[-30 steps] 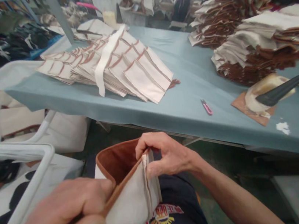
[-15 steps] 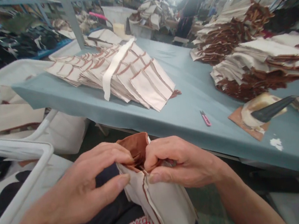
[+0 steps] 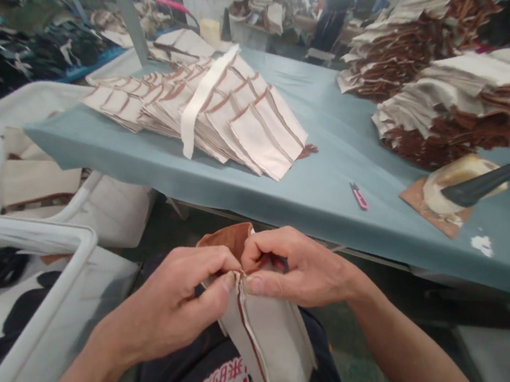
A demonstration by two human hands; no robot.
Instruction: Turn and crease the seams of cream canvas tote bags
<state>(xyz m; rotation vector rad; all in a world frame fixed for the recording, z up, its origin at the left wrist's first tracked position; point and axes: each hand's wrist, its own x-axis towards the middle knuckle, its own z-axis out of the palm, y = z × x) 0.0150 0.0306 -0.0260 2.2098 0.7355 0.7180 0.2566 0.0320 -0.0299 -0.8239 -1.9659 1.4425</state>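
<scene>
A cream boot shaft (image 3: 279, 333), a tube-like piece with a brown lining, lies over my lap with its open top toward the table. Down its middle runs a raised seam with a brown edge. My left hand (image 3: 197, 287) pinches the top rim just left of that seam, thumb outside. On the other side of the seam, my right hand (image 3: 289, 268) grips the same rim between thumb and curled fingers. Both sets of fingertips almost meet at the seam's top. The brown lining (image 3: 228, 238) shows behind my fingers; the inside is mostly hidden.
Across the blue-grey table (image 3: 327, 162) lie overlapping cream pieces (image 3: 270, 132) under a pale strip (image 3: 206, 96). Pink thread snips (image 3: 359, 196) and a glue-coated container with a dark handle (image 3: 482, 187) are nearer. Brown-and-cream stacks (image 3: 457, 112) stand right; white bins (image 3: 86, 240) stand left.
My left hand has moved right along the rim to the seam, close to my right hand, and its thumb and fingers have closed there. The view has shifted slightly.
</scene>
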